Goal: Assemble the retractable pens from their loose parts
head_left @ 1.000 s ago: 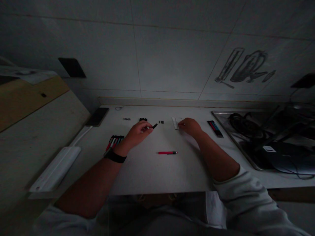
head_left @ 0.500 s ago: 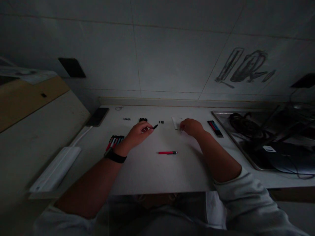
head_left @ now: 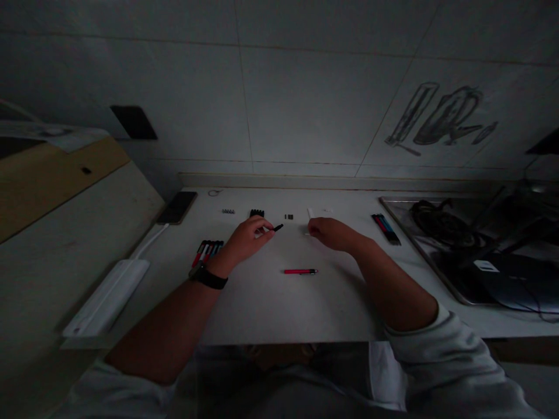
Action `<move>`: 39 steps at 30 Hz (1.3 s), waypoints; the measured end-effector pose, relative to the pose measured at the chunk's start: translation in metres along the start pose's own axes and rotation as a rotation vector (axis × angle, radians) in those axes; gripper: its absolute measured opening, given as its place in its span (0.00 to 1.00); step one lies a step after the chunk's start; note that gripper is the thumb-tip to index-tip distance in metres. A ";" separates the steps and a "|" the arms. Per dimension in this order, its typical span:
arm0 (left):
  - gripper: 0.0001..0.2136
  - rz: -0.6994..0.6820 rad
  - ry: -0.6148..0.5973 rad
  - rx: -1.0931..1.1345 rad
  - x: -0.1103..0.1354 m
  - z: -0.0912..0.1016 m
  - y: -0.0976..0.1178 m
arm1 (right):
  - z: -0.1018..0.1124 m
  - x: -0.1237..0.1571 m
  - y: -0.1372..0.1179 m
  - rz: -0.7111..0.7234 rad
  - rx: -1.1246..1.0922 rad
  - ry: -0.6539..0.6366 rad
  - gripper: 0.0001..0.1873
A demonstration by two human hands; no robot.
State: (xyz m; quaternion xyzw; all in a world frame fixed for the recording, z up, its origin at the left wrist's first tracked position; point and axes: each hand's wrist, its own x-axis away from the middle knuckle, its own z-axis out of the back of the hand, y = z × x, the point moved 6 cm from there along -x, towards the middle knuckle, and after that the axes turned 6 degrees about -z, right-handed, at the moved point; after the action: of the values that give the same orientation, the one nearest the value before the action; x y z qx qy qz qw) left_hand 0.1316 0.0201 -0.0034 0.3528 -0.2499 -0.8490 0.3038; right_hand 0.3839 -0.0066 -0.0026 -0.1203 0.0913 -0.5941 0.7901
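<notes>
My left hand (head_left: 251,238), a dark watch on its wrist, pinches a short black pen part (head_left: 278,227) whose tip points right. Opposite it, the closed fingers of my right hand (head_left: 329,233) hold a thin pale rod (head_left: 307,234), mostly hidden by the fingers. Behind the right hand lies a white strip (head_left: 310,213), partly covered. Between the hands and farther back are small dark pieces (head_left: 289,216). A red pen (head_left: 300,272) rests crosswise nearer me. Several black pen parts (head_left: 257,212) lie just beyond my left hand.
Several small springs (head_left: 228,211) lie at the back left. Coloured pen barrels (head_left: 205,252) sit beside my left wrist, and more pens (head_left: 385,228) at the right. A phone (head_left: 180,208) and white power strip (head_left: 109,297) line the left; a metal-rimmed tray (head_left: 419,247) holds cables.
My right hand has moved left, closer to my left hand, with the pale rod in its fingers. The left hand keeps its pinch on the black pen part. The view has shifted slightly.
</notes>
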 end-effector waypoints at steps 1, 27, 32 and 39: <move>0.06 -0.007 0.001 -0.036 0.000 0.001 0.001 | 0.004 -0.001 -0.006 0.033 -0.036 0.039 0.07; 0.04 -0.065 -0.074 -0.178 -0.001 -0.003 0.014 | 0.004 0.006 -0.053 0.252 -0.143 0.286 0.09; 0.03 -0.058 -0.097 -0.197 -0.002 -0.006 0.015 | -0.006 0.004 -0.055 0.204 -0.071 0.310 0.09; 0.03 -0.067 -0.071 -0.148 -0.001 -0.007 0.014 | -0.010 0.006 -0.061 0.215 -0.134 0.346 0.19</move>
State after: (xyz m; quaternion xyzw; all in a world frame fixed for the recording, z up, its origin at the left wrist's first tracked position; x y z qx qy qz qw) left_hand 0.1421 0.0096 0.0019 0.3073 -0.1851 -0.8868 0.2914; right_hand 0.3272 -0.0294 0.0061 -0.0583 0.2769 -0.5109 0.8117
